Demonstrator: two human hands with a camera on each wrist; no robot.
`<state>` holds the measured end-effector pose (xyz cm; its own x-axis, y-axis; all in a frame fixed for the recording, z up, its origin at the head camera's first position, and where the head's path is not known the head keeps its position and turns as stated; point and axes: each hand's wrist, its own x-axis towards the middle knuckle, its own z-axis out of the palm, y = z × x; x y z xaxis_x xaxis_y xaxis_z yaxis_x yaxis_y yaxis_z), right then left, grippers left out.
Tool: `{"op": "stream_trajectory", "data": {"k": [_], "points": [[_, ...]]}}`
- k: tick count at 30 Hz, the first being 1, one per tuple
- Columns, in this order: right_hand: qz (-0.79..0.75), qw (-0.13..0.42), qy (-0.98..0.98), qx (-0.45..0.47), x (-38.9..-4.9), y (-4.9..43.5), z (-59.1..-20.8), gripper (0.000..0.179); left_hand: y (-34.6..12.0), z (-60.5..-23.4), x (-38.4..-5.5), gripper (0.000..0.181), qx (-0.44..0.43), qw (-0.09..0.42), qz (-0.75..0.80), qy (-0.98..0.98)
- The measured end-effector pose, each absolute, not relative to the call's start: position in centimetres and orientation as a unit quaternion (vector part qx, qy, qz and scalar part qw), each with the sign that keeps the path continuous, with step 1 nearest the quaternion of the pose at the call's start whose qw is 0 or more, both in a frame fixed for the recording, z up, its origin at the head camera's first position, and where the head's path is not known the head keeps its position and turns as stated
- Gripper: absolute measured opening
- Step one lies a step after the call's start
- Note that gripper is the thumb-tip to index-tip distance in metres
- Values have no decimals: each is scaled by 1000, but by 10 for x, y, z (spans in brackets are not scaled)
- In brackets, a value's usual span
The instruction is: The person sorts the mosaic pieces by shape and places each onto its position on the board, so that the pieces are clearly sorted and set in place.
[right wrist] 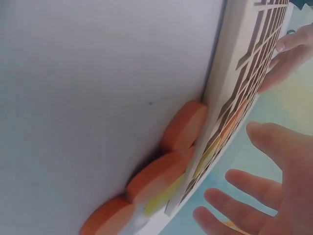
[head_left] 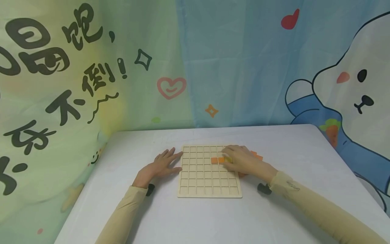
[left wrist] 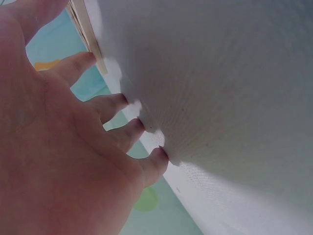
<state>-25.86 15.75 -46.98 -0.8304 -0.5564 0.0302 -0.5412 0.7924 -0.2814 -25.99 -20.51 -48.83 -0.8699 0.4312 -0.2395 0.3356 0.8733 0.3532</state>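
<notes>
A pale wooden grid board (head_left: 201, 183) lies on the table. Two orange pieces (head_left: 217, 160) and a yellow piece (head_left: 228, 159) sit side by side in one row of its cells. My left hand (head_left: 163, 164) is spread beside the board's left edge, with fingertips down on the table and thumb and forefinger at the edge. Over the right part of the board is my right hand (head_left: 243, 161); in the right wrist view its fingers (right wrist: 244, 203) are apart with nothing between them. Rounded orange pieces (right wrist: 159, 176) lie against the board's right side, partly hidden by this hand in the head view.
A yellow piece (right wrist: 164, 197) shows among the loose orange ones. White cloth covers the table (head_left: 146, 220). Behind it hangs a printed curtain (head_left: 231, 67) with hearts, lettering and a cartoon animal. A dark device (head_left: 264, 188) is under the right wrist.
</notes>
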Motion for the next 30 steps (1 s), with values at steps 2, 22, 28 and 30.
{"op": "stream_trajectory", "data": {"k": [2, 22, 28, 30], "points": [[-137, 28, 949, -283, -259, 160, -469, 51, -205, -488, -260, 71, 201, 157, 152, 955], [-128, 33, 968, -213, -259, 198, -469, 54, -206, -489, -259, 72, 207, 156, 154, 954], [-130, 48, 972, -190, -258, 211, -467, 56, -206, -488, -259, 71, 211, 154, 153, 953], [-134, 52, 972, -184, -258, 215, -467, 56, -206, -488, -260, 72, 207, 157, 151, 954]]}}
